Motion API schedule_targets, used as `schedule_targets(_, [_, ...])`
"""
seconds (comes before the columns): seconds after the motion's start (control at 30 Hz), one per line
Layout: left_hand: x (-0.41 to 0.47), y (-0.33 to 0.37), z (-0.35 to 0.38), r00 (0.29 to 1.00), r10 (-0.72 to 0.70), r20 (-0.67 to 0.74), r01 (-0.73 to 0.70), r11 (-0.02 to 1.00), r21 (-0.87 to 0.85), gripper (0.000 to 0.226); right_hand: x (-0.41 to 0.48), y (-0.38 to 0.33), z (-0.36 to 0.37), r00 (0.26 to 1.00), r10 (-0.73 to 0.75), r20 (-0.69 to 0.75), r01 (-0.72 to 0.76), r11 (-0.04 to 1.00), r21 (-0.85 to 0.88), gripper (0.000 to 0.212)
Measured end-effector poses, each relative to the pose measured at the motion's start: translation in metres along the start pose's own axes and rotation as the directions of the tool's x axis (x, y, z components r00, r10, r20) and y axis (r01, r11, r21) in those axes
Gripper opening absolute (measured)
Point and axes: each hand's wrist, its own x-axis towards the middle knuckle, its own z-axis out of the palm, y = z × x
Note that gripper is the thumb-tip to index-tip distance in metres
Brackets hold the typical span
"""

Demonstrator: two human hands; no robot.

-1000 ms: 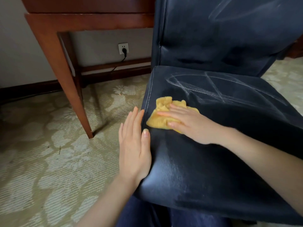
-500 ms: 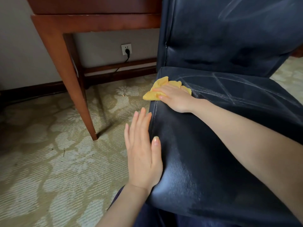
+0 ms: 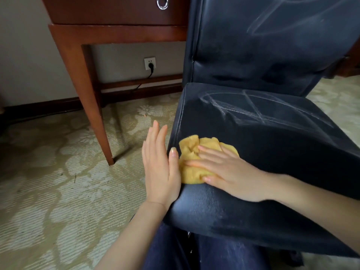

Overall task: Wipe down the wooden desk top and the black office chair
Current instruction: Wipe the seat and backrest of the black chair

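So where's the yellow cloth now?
Head view: the yellow cloth lies on the chair seat near its left edge, under the right hand, beside the left hand.

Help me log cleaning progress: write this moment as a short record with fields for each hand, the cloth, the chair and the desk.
right hand: flat, fingers straight, pressing the crumpled yellow cloth onto the black leather chair seat
left hand: flat against the seat's left side, thumb on top
cloth position: near the seat's left edge, toward the front
pale streaks: across the seat's rear; more on the black backrest
reddish-brown wooden desk: beyond the chair, to its left; top out of view
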Motion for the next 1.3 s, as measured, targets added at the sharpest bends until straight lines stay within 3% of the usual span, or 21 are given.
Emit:
schedule_targets(0.1, [-0.013,-0.003,-0.017,0.966,0.028,0.258,-0.036,0.999,0.026,0.066,-0.027,0.001,-0.002,0.997,-0.05,0.059,0.055,0.994,-0.091,0.044])
schedule_targets(0.2, [-0.035,-0.013,-0.043,0.869,-0.075,0.49,-0.028,0.979,0.2,0.094,-0.028,0.013,-0.015,0.991,-0.07,0.111,0.079,0.994,-0.079,0.042])
schedule_targets(0.3, [-0.045,-0.021,-0.064,0.763,-0.165,0.625,-0.123,0.912,0.391,0.117,-0.008,0.03,-0.023,0.992,-0.04,0.116,0.039,0.999,0.007,0.042])
schedule_targets(0.4, [-0.043,-0.022,-0.071,0.7,-0.155,0.697,-0.258,0.855,0.449,0.125,0.022,0.049,-0.03,0.999,0.011,0.051,-0.016,0.996,0.092,0.046])
schedule_targets(0.53, [-0.041,-0.024,-0.071,0.714,-0.135,0.687,-0.287,0.839,0.463,0.129,0.074,0.074,-0.039,0.996,0.089,-0.018,-0.088,0.994,0.07,0.047])
schedule_targets(0.63, [-0.043,-0.027,-0.069,0.727,-0.15,0.67,-0.235,0.862,0.449,0.125,0.114,0.077,-0.049,0.991,0.13,-0.043,-0.127,0.99,0.067,0.035])
schedule_targets(0.77, [-0.046,-0.03,-0.067,0.731,-0.188,0.656,-0.118,0.911,0.394,0.124,0.171,0.066,-0.053,0.927,0.374,-0.03,-0.375,0.925,-0.065,0.031])
schedule_targets(0.87, [-0.045,-0.031,-0.065,0.764,-0.171,0.623,-0.139,0.898,0.417,0.125,0.198,0.051,-0.049,0.884,0.465,-0.044,-0.464,0.862,-0.203,0.034])
schedule_targets(1.0, [-0.046,-0.03,-0.065,0.802,-0.189,0.566,-0.107,0.888,0.447,0.124,0.202,0.029,-0.04,0.906,0.417,0.066,-0.376,0.868,-0.325,0.029])
schedule_targets(1.13, [-0.049,-0.029,-0.063,0.85,-0.196,0.49,-0.064,0.883,0.464,0.126,0.179,0.005,-0.029,0.938,0.309,0.16,-0.261,0.929,-0.264,0.028])
schedule_targets(1.3, [-0.055,-0.02,-0.064,0.889,-0.224,0.399,-0.024,0.848,0.529,0.138,0.132,-0.043,-0.013,0.984,0.134,0.117,-0.108,0.973,-0.204,0.022])
